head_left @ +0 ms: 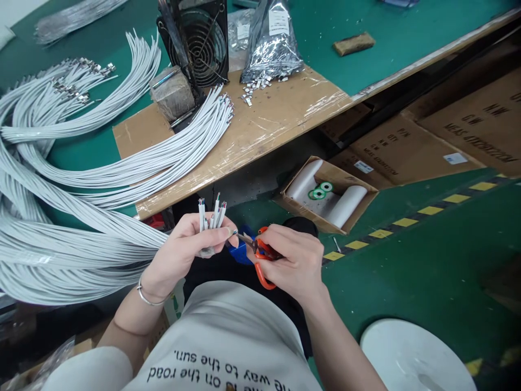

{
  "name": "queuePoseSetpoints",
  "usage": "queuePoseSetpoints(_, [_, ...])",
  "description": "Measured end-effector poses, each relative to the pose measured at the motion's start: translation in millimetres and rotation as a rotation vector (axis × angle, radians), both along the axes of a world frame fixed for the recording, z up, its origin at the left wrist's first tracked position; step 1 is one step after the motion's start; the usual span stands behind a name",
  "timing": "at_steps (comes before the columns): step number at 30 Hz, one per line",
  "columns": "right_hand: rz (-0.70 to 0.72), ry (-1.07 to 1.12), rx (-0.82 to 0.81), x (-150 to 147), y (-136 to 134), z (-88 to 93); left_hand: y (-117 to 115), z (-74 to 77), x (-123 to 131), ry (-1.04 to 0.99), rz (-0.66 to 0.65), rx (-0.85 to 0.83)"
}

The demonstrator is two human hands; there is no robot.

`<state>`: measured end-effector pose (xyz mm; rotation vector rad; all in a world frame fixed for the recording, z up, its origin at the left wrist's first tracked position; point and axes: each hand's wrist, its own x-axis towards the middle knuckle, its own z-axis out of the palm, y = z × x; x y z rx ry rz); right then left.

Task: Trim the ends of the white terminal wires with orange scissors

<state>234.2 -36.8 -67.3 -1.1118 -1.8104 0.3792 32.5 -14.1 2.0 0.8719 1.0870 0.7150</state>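
Observation:
My left hand (pixel 199 239) is closed around a small bunch of white cables (pixel 214 218), their cut ends pointing up with tiny coloured wires showing. In my right hand (pixel 291 258) is a pair of scissors (pixel 262 276) with orange handles. The scissor blades point left and meet my left thumb and fingertip, at the end of one cable; whether they touch the wires is too small to tell. A thick bundle of white cables (pixel 81 255) stretches from the bench on the left toward my left hand.
The green bench (pixel 321 32) carries a cardboard sheet (pixel 268 117), a black fan (pixel 203 49), a tape-wrapped block (pixel 173 92), and a silver bag (pixel 271 49) with small connectors (pixel 260 84) spilled beside it. Below right stand an open carton (pixel 345 225) with rolls and a white round stool (pixel 415 358).

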Motion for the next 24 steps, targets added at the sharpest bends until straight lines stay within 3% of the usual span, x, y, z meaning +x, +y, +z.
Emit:
queuePoseSetpoints(10, [-0.087,-0.024,0.11,-14,-1,-8.9,1,1.1,2,0.013,-0.017,-0.042])
queuePoseSetpoints(14, [-0.217,0.317,0.075,-21,6,-18.6,-2,-1.5,-1,0.023,-0.035,-0.035])
queuePoseSetpoints(15, [-0.333,0.501,0.029,-15,11,-20.1,-3,-3.5,-3,0.014,-0.048,-0.047])
queuePoseSetpoints(18, [-0.509,0.681,0.072,16,25,-21.6,-6,-11.4,-7,-0.014,-0.057,-0.117])
queuePoseSetpoints(20, [-0.671,0.822,-0.011,34,28,-21.7,-6,-14.6,-6,0.003,-0.022,-0.118])
queuePoseSetpoints(24, [-0.681,0.846,-0.119,34,17,-27.0,-1,-10.9,1,0.036,0.023,-0.051])
